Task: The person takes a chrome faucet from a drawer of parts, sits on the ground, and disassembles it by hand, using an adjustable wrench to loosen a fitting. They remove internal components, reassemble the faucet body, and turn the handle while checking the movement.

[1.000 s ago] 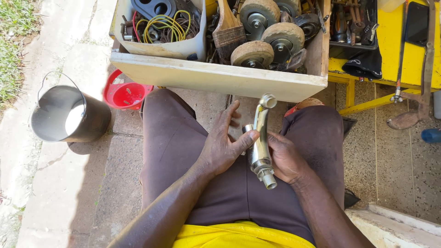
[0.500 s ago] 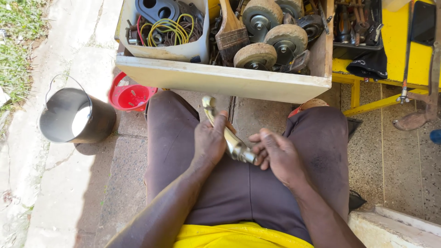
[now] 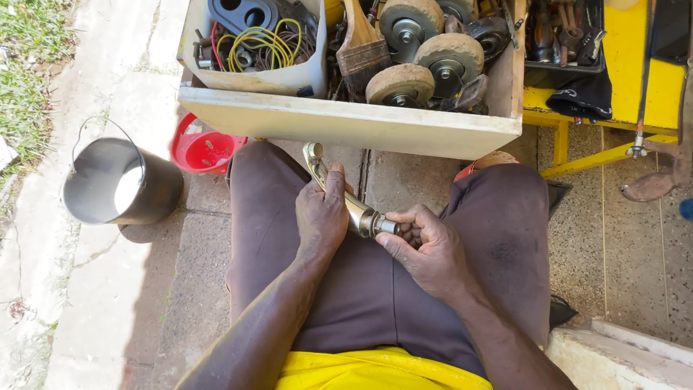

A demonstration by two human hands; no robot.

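Over the lap | left hand point(image 3: 323, 217) clamped round metal tap point(image 3: 346, 198) | right hand point(image 3: 426, 249) pinching its threaded end | likely heavy, stiff, slick; grip the body

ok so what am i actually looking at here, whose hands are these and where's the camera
The camera sits on the person's head and looks straight down, so you see their own arms, lap and the ground. There is no machine, only two bare hands. The left hand grips the body of a shiny metal tap that lies across the lap. The right hand pinches the tap's threaded end. In front of the knees stands a wooden box filled with rubber wheels, a paintbrush and yellow wire. On the paving to the left stand a grey bucket and a red bowl.
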